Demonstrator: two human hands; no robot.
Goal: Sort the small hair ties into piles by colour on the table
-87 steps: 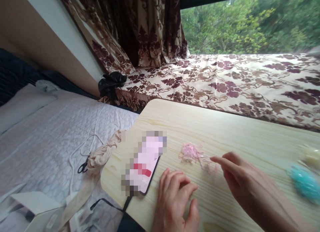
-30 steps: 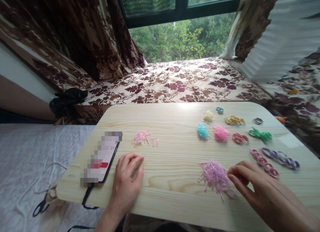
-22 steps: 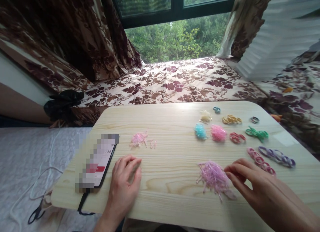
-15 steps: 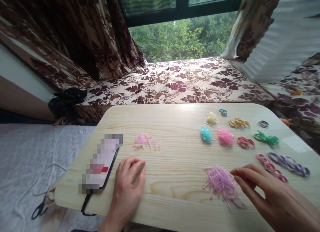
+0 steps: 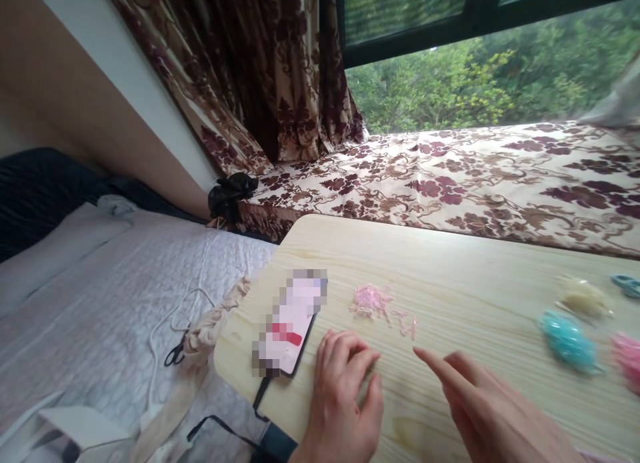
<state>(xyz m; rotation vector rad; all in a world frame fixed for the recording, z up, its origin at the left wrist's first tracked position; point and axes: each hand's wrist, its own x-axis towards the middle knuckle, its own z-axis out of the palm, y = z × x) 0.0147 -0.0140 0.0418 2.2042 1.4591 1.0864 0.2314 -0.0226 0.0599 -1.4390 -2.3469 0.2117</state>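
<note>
My left hand [image 5: 345, 390] rests on the wooden table beside a phone [image 5: 290, 326], whose screen is partly pixelated. Its fingers bend loosely, with a gap between thumb and index finger and nothing held. To its upper right lies a pile of thin, short pink pieces [image 5: 371, 300]. Several loose pink pieces [image 5: 404, 322] trail from that pile to the right. My right hand [image 5: 493, 403] hovers just below these loose pieces, its index finger stretched toward them and the other fingers partly curled. Nothing shows in it, and its thumb is hidden.
On the table's right side lie a turquoise bundle [image 5: 570, 340], a pale yellow bundle [image 5: 583, 296], a pink bundle [image 5: 627, 360] and a blue-grey looped band [image 5: 627, 284]. A black cable [image 5: 261, 396] runs from the phone. Left of the table [image 5: 450, 250] is a quilted bed [image 5: 125, 283] with scissors [image 5: 175, 354].
The view has swung left. My right hand has moved left from the purple pile to near the loose pink pieces. My left hand stays by the phone.
</note>
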